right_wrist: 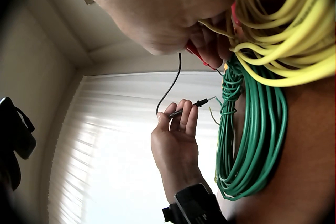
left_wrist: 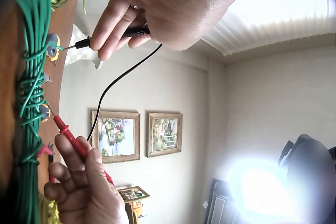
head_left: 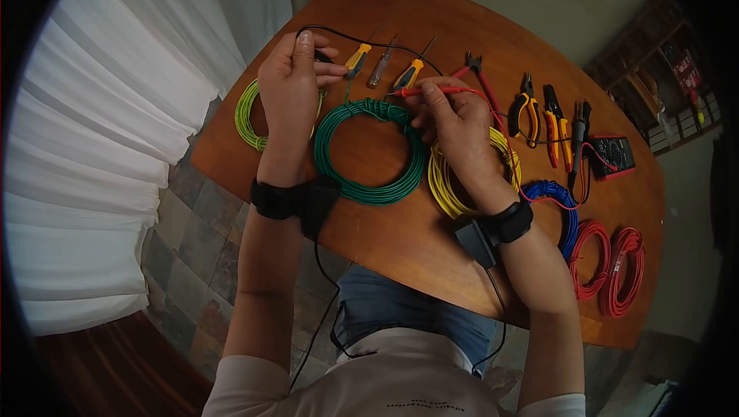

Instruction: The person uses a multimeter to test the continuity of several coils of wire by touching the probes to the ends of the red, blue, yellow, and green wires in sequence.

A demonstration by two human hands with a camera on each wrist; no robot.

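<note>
My left hand point(head_left: 286, 75) holds a black test probe point(left_wrist: 137, 32) above the table's far left side. In the left wrist view its metal tip meets a free end of the green wire coil point(head_left: 371, 195). A red test probe point(head_left: 412, 92) is pinched in my right hand point(head_left: 466, 128), over the yellow wire coil point(head_left: 439, 190). That probe points left, its tip right at the tied top of the green coil. A black lead point(left_wrist: 118, 79) runs from the left hand, and a red lead point(head_left: 493, 105) trails from the right.
A multimeter point(head_left: 613, 157) lies at the right, near pliers point(head_left: 525, 118) and a wire cutter point(head_left: 473, 63). Screwdrivers point(head_left: 358, 59) lie behind the green coil. Lime point(head_left: 246, 121), blue point(head_left: 571, 225) and red wire coils point(head_left: 593, 259) are on the wooden table point(head_left: 385, 251).
</note>
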